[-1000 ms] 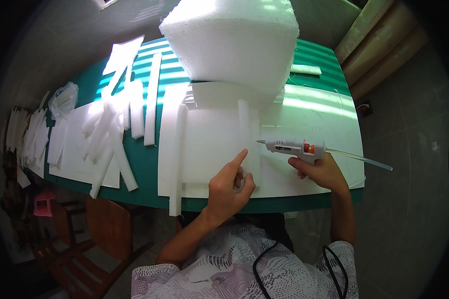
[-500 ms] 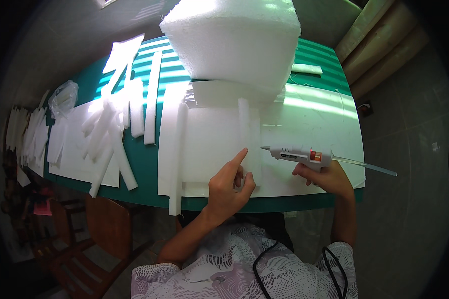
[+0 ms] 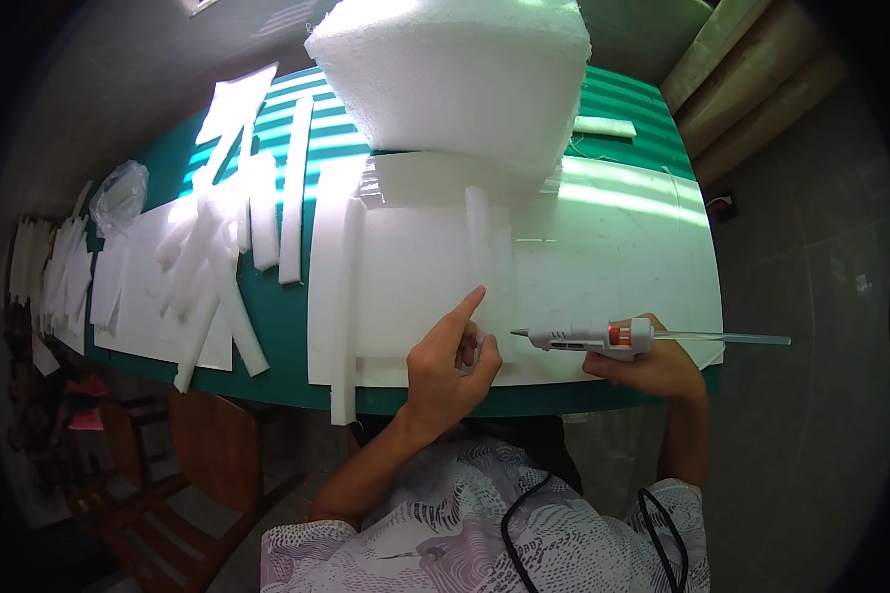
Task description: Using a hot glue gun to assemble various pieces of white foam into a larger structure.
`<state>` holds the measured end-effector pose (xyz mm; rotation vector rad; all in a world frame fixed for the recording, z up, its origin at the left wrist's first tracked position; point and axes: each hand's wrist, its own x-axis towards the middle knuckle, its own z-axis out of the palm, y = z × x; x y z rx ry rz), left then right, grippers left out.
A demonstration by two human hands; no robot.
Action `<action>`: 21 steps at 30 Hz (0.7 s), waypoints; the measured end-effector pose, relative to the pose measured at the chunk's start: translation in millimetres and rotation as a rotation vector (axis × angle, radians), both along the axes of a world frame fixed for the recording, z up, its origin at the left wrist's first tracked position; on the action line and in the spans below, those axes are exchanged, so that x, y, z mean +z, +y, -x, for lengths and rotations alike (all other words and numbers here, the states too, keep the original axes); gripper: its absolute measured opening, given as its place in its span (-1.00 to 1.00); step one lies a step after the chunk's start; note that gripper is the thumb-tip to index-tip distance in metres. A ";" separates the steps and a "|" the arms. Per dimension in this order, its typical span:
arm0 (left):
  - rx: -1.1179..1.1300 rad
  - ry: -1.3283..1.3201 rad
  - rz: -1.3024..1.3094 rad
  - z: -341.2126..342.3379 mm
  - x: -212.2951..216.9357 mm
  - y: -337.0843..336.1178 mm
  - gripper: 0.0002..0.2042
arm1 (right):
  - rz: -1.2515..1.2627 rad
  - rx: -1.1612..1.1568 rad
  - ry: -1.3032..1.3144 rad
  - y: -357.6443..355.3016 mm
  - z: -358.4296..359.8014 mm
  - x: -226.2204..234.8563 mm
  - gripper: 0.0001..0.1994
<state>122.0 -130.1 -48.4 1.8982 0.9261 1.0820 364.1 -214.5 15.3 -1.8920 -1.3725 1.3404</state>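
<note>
From my distant place, I have the right hand (image 3: pixel 663 368) wrapped around the handle of a pale grey glue gun with an orange-red part (image 3: pixel 574 337), above the right part of a large white smooth board (image 3: pixel 613 287). I think this hold keeps the fingers behind the metal nozzle, which points left. A clear, thin glue stick (image 3: pixel 752 339) comes out of the gun's rear, away from the nozzle.

The left hand (image 3: pixel 450 366) has its index finger stretched and the other fingers bent, near a narrow white foam strip (image 3: pixel 477 222). Perhaps it steadies this strip, but I cannot tell if the fingers grip something. The strip lies near the right side of a thin, flat white foam sheet (image 3: pixel 405 277), on the board.

Along the sheet's left side lies a longer white foam bar (image 3: pixel 343 316); its near end passes the board's edge. A big white foam block (image 3: pixel 455 94) stands behind, perhaps there to leave the front free for both hands. Loose white foam strips (image 3: pixel 237 316) lie leftward, within reach, I suppose.
</note>
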 end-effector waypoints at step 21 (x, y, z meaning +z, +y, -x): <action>0.003 0.006 0.008 -0.4 0.4 -0.1 -0.50 | -0.030 -0.035 0.019 -2.6 1.7 -2.3 -0.68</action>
